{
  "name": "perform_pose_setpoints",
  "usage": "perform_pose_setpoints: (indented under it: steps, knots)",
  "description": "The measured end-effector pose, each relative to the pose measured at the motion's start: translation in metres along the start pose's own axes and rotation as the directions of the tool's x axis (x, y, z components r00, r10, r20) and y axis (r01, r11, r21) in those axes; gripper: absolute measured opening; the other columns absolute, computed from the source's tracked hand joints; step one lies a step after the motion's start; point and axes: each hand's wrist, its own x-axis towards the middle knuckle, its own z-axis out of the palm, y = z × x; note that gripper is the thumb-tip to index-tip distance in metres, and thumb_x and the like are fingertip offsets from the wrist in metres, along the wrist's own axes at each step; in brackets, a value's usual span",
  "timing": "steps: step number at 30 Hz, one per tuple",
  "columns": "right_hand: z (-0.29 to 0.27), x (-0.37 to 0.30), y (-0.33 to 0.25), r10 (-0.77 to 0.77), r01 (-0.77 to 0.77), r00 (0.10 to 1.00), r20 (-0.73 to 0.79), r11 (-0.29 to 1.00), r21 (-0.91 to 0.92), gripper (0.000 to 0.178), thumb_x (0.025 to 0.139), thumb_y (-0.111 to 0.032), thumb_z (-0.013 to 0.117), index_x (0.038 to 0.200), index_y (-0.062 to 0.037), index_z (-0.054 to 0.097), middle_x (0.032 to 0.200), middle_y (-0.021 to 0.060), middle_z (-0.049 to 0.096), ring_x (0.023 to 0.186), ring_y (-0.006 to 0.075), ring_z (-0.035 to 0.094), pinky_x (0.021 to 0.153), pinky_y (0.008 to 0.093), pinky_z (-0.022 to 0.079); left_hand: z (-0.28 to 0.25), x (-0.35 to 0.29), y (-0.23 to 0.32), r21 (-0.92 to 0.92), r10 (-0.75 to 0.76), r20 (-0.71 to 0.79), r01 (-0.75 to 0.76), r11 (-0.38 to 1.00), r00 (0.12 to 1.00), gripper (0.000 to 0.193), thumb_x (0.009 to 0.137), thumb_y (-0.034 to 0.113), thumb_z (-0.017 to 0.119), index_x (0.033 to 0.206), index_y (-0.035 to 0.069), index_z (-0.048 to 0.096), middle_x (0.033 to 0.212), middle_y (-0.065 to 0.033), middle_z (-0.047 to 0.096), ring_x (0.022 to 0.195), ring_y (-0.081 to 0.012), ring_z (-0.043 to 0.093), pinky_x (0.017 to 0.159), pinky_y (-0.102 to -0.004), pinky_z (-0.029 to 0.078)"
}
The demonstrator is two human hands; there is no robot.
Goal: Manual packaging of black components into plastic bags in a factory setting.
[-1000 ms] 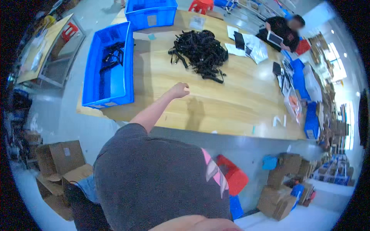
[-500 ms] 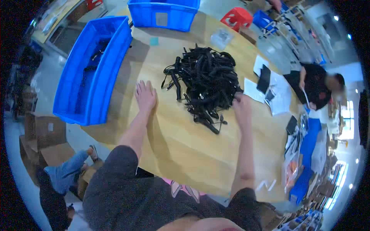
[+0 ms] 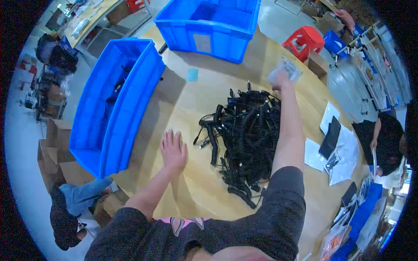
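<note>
A person's two bare hands are well apart over a pale wooden table [image 3: 200, 193] with a smooth, faintly grained surface. The right hand [image 3: 281, 80] is stretched far forward at a clear plastic bag [image 3: 291, 71], crinkled and shiny, with greyish contents too blurred to name. The fingers overlap the bag's near side; whether they grip it cannot be told. The left hand [image 3: 174, 150] lies palm down on the wood, fingers straight and slightly spread, holding nothing.

Between the two hands, nearer the right forearm, sits a tangled heap of black coiled cables [image 3: 246, 135]. Their springy, ribbed spirals loop over one another, with thin straight ends and small plugs poking out, a few metallic. The forearm passes along the heap's right edge.

Left of the left hand stands a long, rigid blue plastic crate [image 3: 130, 126], with some black cables inside. Ahead of that hand are a flat pale-green square [image 3: 192, 75] and, farther off, a second blue crate [image 3: 183, 39]. Right of the right forearm lie glossy white packets [image 3: 346, 152] and a flat matte black pouch [image 3: 329, 137]. Beyond the right hand is a red plastic stool [image 3: 300, 45].
</note>
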Motion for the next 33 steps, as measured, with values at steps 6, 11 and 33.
perform_pose_setpoints:
  steps: [6,11,33]
  knots:
    - [0.034,0.049,0.033,0.061,-0.022,0.960,-0.275,0.989,0.143,0.025,0.079,-0.023,0.065,0.093,-0.0024,0.070,0.097,0.0231,0.069,0.095,0.0375,0.067,0.086,0.0448,0.054,0.002,0.014,-0.001,-0.022,0.028,0.006,-0.028,0.999,1.000,0.060,0.091,0.032,0.055,0.145,0.009,0.041,0.155,-0.0234,0.028,0.147,-0.0412,0.018,0.118,-0.0540,0.014]
    - [0.031,0.037,0.016,0.202,-0.135,0.882,-0.427,0.974,0.182,0.022,0.089,-0.013,0.053,0.089,-0.0042,0.073,0.097,0.0202,0.071,0.096,0.0358,0.068,0.082,0.0458,0.055,-0.002,0.012,0.000,-0.013,0.033,0.000,-0.033,0.999,0.999,0.060,0.092,0.033,0.053,0.145,0.007,0.040,0.156,-0.0242,0.025,0.146,-0.0429,0.018,0.117,-0.0559,0.015]
    - [0.043,-0.479,-0.245,-0.339,-0.104,0.883,0.324,0.533,0.840,0.041,0.080,-0.018,0.063,0.119,-0.0074,0.063,0.098,0.0124,0.071,0.088,0.0264,0.067,0.081,0.0389,0.053,0.025,0.023,-0.009,0.173,0.152,-0.112,-0.132,0.976,0.982,0.057,0.097,0.038,0.048,0.146,0.010,0.042,0.151,-0.0219,0.037,0.139,-0.0419,0.033,0.109,-0.0562,0.030]
